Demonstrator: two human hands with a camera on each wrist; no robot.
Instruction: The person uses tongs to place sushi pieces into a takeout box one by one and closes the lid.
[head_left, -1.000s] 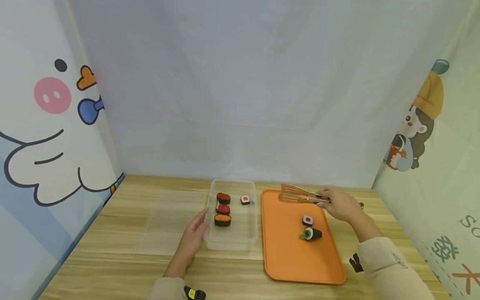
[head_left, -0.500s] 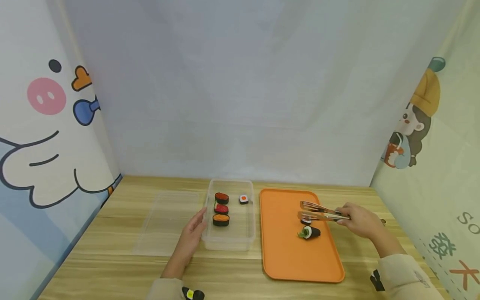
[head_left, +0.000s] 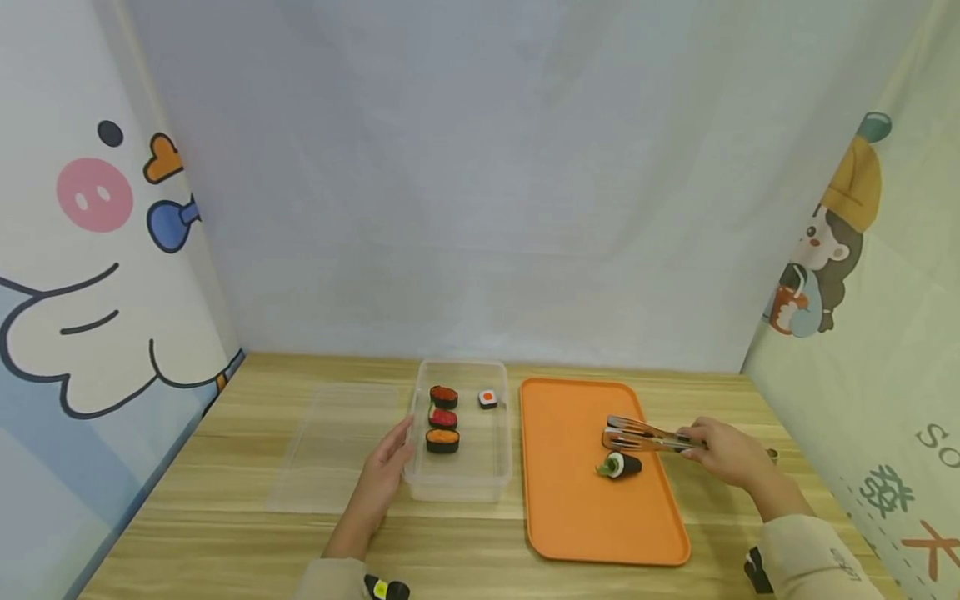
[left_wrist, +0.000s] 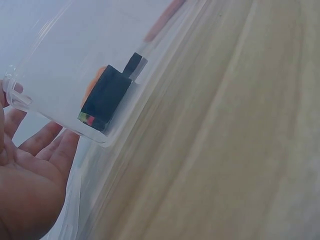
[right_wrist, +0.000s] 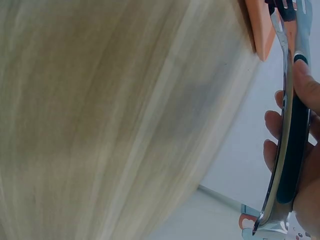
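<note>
My right hand (head_left: 726, 452) grips metal serving tongs (head_left: 652, 437) by their dark handles. Their slotted tips lie over the right half of the orange tray (head_left: 573, 517), covering the small sushi roll there. In the right wrist view a dark piece (right_wrist: 286, 11) shows between the tips of the tongs. Just in front of them lies a cone-shaped hand roll (head_left: 624, 466) with green filling. My left hand (head_left: 384, 468) rests its extended fingers against the left wall of a clear plastic box (head_left: 468, 490). Inside stand dark-wrapped sushi with red and orange tops (head_left: 442, 441) and a small white-and-orange roll (head_left: 487, 399).
A flat clear lid (head_left: 333, 450) lies on the wooden table (head_left: 450, 554) left of the box. The box and the tray stand side by side with a narrow gap. A pale cloth wall (head_left: 480, 208) rises behind the table, with printed cloths at both sides.
My right hand has moved the tongs toward me and to the right, down onto the small roll on the tray, and their tips are closer together. My left hand keeps its place.
</note>
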